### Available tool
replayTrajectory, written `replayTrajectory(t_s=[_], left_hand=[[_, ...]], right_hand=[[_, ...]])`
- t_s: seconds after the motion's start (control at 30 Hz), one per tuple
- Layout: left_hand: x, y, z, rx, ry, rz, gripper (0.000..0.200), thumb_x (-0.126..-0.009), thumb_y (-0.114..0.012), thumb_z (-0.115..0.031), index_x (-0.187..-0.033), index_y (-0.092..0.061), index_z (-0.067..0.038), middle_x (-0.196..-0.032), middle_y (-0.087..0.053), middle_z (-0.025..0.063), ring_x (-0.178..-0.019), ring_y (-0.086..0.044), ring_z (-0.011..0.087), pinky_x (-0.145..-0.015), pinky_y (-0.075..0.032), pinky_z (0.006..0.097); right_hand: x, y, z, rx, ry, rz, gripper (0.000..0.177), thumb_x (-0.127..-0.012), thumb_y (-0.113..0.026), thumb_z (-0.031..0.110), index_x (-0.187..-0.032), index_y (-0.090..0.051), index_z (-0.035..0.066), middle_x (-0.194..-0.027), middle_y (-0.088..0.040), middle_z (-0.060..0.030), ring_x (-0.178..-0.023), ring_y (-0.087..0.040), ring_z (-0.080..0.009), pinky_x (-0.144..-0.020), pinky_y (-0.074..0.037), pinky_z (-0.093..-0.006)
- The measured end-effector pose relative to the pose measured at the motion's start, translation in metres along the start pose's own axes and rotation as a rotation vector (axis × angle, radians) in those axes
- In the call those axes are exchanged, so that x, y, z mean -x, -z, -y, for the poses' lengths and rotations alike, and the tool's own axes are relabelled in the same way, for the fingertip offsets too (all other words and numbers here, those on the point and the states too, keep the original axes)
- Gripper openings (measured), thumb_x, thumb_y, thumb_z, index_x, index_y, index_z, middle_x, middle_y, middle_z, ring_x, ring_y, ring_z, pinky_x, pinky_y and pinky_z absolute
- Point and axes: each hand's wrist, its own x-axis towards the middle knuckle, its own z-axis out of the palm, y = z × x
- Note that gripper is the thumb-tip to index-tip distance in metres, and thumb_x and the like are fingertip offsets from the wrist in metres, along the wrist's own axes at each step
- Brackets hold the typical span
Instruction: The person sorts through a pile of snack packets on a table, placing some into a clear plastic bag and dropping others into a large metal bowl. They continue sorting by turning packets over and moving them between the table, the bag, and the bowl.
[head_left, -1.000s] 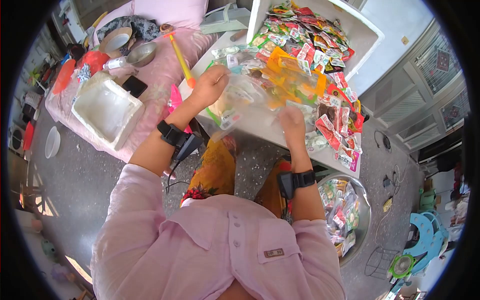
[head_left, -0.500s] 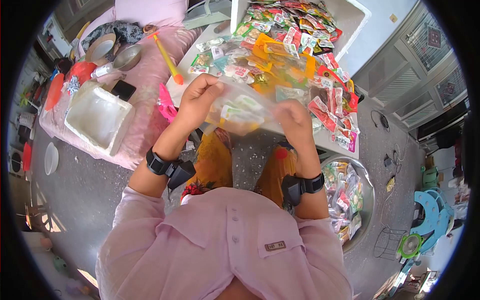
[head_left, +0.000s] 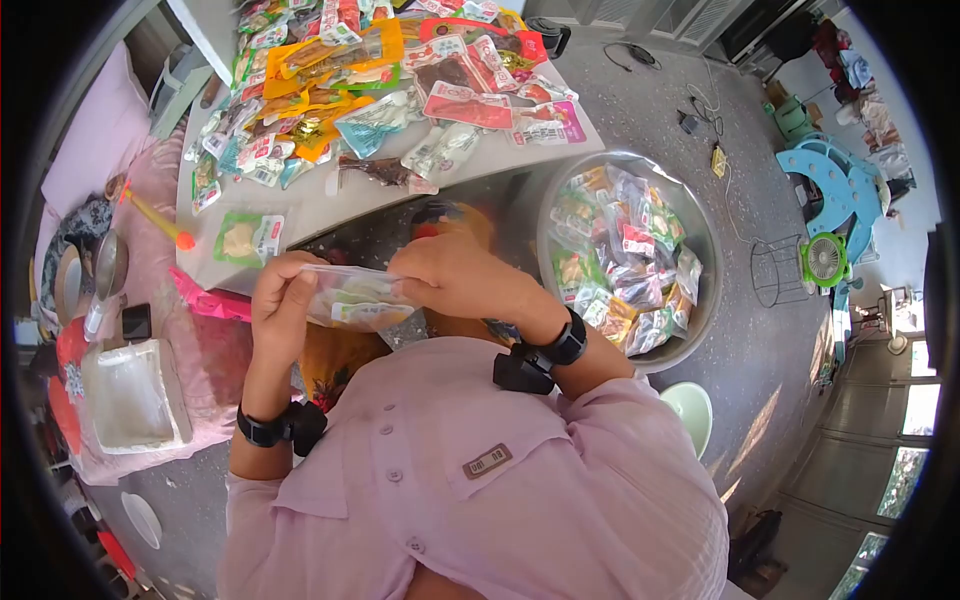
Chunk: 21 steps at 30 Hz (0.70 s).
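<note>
Landmark: table. My left fingers, right fingers: both pinching top of clear bag, packets inside, just off table's near edge. Green packet: on table's near left corner. Metal basin, filled with packets: right of table. Foam box: left of table, on pink bedding.

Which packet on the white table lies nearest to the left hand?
The green-and-white plastic packet with pale contents: it lies alone, apart from the colourful pile.

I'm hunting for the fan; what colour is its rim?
The fan's rim is bright green, clearest in the head view.
</note>
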Motion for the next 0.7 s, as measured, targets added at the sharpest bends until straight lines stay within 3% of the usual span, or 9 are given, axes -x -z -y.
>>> replayTrajectory(t_s=[0.07,0.27,0.33,0.4,0.47,0.5,0.53,0.6,0.7], left_hand=[[-0.002,-0.001,0.0,-0.065,0.07,0.051,0.008,-0.083,-0.046,-0.01,-0.087,-0.048,-0.003,-0.089,-0.053,0.0094,-0.082,-0.05,0.0162,-0.073,-0.039,0.0275],[-0.018,-0.01,0.004,0.014,0.2,0.321,0.008,-0.082,-0.047,-0.006,-0.087,-0.05,-0.001,-0.085,-0.051,0.0059,-0.082,-0.048,0.0119,-0.072,-0.039,0.024],[-0.026,-0.018,-0.006,0.026,0.203,0.471,0.009,-0.082,-0.047,-0.005,-0.089,-0.05,-0.001,-0.084,-0.05,0.0053,-0.083,-0.048,0.0127,-0.072,-0.039,0.0251],[-0.034,-0.027,-0.022,0.03,0.231,0.608,0.014,-0.079,-0.051,-0.004,-0.092,-0.051,-0.001,-0.087,-0.051,0.0066,-0.083,-0.05,0.0164,-0.072,-0.04,0.0276],[-0.052,-0.046,-0.05,-0.133,-0.038,0.882,0.021,-0.077,-0.053,-0.007,-0.097,-0.051,-0.002,-0.092,-0.053,0.0102,-0.088,-0.051,0.0235,-0.075,-0.04,0.0333],[-0.06,-0.064,-0.064,-0.002,-0.197,1.005,0.024,-0.076,-0.055,-0.009,-0.099,-0.051,-0.002,-0.094,-0.053,0.0118,-0.088,-0.05,0.0275,-0.073,-0.041,0.0356],[-0.061,-0.081,-0.078,0.148,-0.251,1.089,0.023,-0.076,-0.053,-0.011,-0.097,-0.052,-0.002,-0.09,-0.054,0.0106,-0.082,-0.052,0.0231,-0.072,-0.041,0.031],[-0.051,-0.115,-0.11,0.517,-0.097,1.436,0.025,-0.079,-0.05,-0.016,-0.097,-0.05,0.002,-0.09,-0.053,0.0139,-0.083,-0.05,0.028,-0.072,-0.039,0.0369],[-0.042,-0.162,-0.139,0.431,-0.409,1.666,0.024,-0.076,-0.05,-0.017,-0.093,-0.051,0.0,-0.082,-0.052,0.0126,-0.075,-0.051,0.027,-0.07,-0.038,0.0371]], right_hand=[[0.008,0.002,-0.001,-0.052,-0.001,-0.007,0.015,-0.075,-0.047,0.016,-0.07,-0.048,0.001,-0.068,-0.049,-0.0151,-0.069,-0.049,-0.0318,-0.062,-0.038,-0.0397],[0.065,0.048,-0.013,-0.118,-0.168,-0.09,0.014,-0.076,-0.049,0.014,-0.075,-0.049,0.0,-0.068,-0.049,-0.0149,-0.068,-0.048,-0.0317,-0.059,-0.037,-0.0365],[0.097,0.063,-0.025,-0.007,-0.292,-0.195,0.008,-0.075,-0.053,0.009,-0.077,-0.054,0.001,-0.071,-0.052,-0.0094,-0.066,-0.051,-0.0216,-0.059,-0.039,-0.0297],[0.124,0.077,-0.025,-0.125,-0.519,-0.264,0.006,-0.074,-0.055,0.006,-0.076,-0.052,0.001,-0.069,-0.051,-0.0056,-0.066,-0.049,-0.0148,-0.058,-0.038,-0.0256],[0.144,0.081,-0.031,-0.084,-0.576,-0.339,0.005,-0.074,-0.055,0.004,-0.074,-0.052,0.0,-0.065,-0.049,-0.0014,-0.064,-0.046,-0.0088,-0.057,-0.037,-0.0225],[0.152,0.082,-0.037,-0.113,-0.599,-0.358,0.002,-0.073,-0.054,0.001,-0.073,-0.052,0.0,-0.065,-0.049,-0.0011,-0.063,-0.047,-0.0086,-0.057,-0.037,-0.0224],[0.163,0.079,-0.051,-0.129,-0.638,-0.358,0.002,-0.073,-0.053,-0.001,-0.072,-0.052,0.001,-0.066,-0.05,-0.0011,-0.063,-0.047,-0.0086,-0.056,-0.037,-0.0218],[0.176,0.072,-0.072,-0.208,-0.748,-0.411,0.002,-0.074,-0.051,0.001,-0.072,-0.051,0.002,-0.063,-0.047,0.0001,-0.061,-0.045,-0.0071,-0.055,-0.036,-0.0204],[0.188,0.064,-0.096,-0.194,-0.797,-0.457,0.007,-0.073,-0.05,0.001,-0.068,-0.047,0.003,-0.061,-0.043,0.0012,-0.056,-0.041,-0.0058,-0.052,-0.035,-0.0196]])
